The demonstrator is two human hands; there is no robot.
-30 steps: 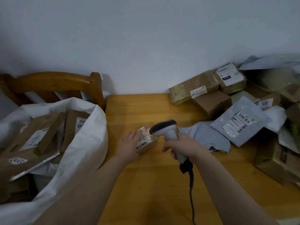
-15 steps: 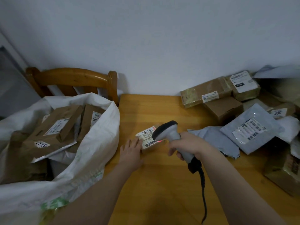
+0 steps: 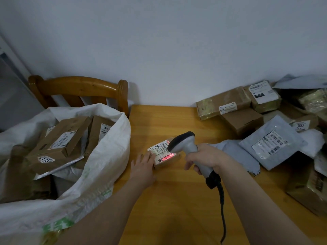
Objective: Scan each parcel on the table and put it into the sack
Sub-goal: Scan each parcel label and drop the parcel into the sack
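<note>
Small parcel (image 3: 164,155) lies on table (image 3: 177,200) between the hands. Left hand (image 3: 143,167) flat, fingers straight, fingertips pressing its left edge. Right hand (image 3: 206,159) just right of it grips scanner (image 3: 187,149), red light on the label. Sack (image 3: 99,165) left of left hand; parcel pile (image 3: 265,131) beyond right hand.

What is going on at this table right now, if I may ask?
A person is scanning parcels. The right hand grips a corded barcode scanner, whose red light falls on the label of a small brown parcel lying on the wooden table. The left hand rests flat on that parcel's near edge, steadying it. Several boxes lie in the white sack on the left; a pile of parcels waits on the table's right side.
</note>
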